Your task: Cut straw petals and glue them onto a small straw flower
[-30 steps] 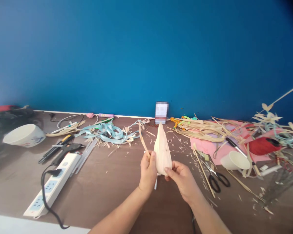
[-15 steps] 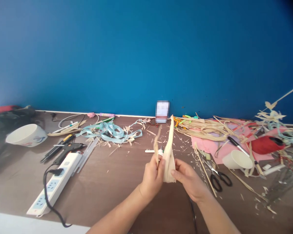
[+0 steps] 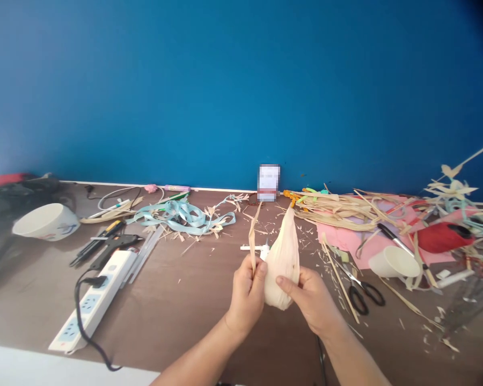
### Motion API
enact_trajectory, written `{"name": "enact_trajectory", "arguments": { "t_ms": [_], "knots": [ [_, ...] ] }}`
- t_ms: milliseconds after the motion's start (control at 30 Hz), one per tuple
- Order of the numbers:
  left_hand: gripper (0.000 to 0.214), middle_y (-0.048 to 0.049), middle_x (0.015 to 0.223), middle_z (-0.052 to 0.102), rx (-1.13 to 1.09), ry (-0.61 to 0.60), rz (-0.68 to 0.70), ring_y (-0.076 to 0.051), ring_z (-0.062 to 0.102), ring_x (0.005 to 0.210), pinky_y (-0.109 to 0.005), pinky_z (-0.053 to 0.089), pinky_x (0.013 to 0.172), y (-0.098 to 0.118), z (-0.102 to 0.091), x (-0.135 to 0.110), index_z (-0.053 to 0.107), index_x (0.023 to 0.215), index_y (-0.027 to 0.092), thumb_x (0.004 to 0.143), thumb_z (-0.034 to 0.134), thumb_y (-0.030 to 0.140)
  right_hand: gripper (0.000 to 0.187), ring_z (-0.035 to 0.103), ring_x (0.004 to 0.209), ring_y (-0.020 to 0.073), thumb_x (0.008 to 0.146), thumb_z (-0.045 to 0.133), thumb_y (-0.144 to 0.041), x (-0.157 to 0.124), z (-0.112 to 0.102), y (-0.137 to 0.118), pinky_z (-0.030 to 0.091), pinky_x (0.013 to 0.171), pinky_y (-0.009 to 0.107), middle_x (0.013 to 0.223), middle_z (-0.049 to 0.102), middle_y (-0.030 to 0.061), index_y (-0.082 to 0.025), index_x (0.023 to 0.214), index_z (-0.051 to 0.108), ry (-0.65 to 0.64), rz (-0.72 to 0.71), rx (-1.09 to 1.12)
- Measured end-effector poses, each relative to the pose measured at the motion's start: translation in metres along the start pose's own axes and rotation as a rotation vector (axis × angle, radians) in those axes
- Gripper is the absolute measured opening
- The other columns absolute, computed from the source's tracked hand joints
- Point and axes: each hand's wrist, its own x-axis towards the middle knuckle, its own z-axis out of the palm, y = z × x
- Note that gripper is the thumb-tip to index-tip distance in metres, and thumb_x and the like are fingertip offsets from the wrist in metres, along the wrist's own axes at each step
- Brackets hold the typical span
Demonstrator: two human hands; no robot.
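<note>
Left hand (image 3: 246, 292): closed in a pinch; a narrow strip (image 3: 253, 236) is gripped between thumb and fingers, and the left edge of the husk (image 3: 284, 257) is touched by the same fingers. The forearm is extended up from the lower edge of the view, wrist straight, back of the hand turned toward the camera.

Right hand (image 3: 309, 297): closed about the lower right side of the husk, thumb laid across its front face, the other fingers hidden behind it. The forearm is brought in from the lower right and angled toward the left hand.

Husk: held between both hands above the counter (image 3: 177, 300), near its middle. Pale cream, dry, papery, finely ribbed lengthwise; teardrop shape, rounded at the base and tapered to an upright point.

Strip: tan, thin, fibrous, slightly curled, stood upright just beside the husk.

Counter: brown, smooth, strewn with straw-coloured slivers.

Right of the hands: black-handled scissors (image 3: 360, 294); a white paper cup (image 3: 392, 262) lying on its side; a pink sheet (image 3: 338, 236) beneath a pile of long dry husks (image 3: 338, 206).

Left of the hands: a white power strip (image 3: 92, 300) with black cord; a black glue gun (image 3: 112, 245); tangled pale blue ribbon (image 3: 181, 214); a white bowl (image 3: 44, 222), tilted.
</note>
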Motion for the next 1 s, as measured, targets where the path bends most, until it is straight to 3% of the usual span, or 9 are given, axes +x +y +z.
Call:
{"name": "enact_trajectory", "arguments": {
  "t_ms": [533,833,1000],
  "knots": [
    [0.017,0.0053,0.051,0.034,0.074,0.078,0.009,-0.009,0.030,0.047,-0.020,0.025,0.046,0.010,-0.010,-0.005,0.045,0.062,0.019,0.077,0.049,0.025,0.018,0.054,0.057,0.0146,0.068,0.065,-0.033,-0.010,0.001,-0.011,0.044,0.052,0.025,0.060,0.061,0.0000,-0.015,0.068,0.063,-0.015,-0.010,0.000],
    [0.017,0.0054,0.051,0.034,0.112,0.101,0.026,-0.009,0.031,0.046,-0.020,0.027,0.044,0.015,-0.014,-0.007,0.045,0.064,0.019,0.079,0.046,0.027,0.017,0.052,0.048,0.0102,0.065,0.069,-0.029,-0.015,-0.007,-0.014,0.043,0.047,0.021,0.054,0.059,-0.0021,-0.015,0.061,0.061,-0.015,0.005,0.131],
    [0.015,0.0056,0.053,0.037,0.108,0.073,0.054,-0.009,0.032,0.047,-0.019,0.029,0.046,0.010,-0.008,-0.009,0.045,0.068,0.018,0.078,0.045,0.030,0.034,0.059,0.067,0.0164,0.056,0.075,-0.029,-0.012,0.001,-0.015,0.047,0.062,0.027,0.073,0.066,0.0026,-0.015,0.084,0.065,-0.132,0.053,0.251]
  ]
}}
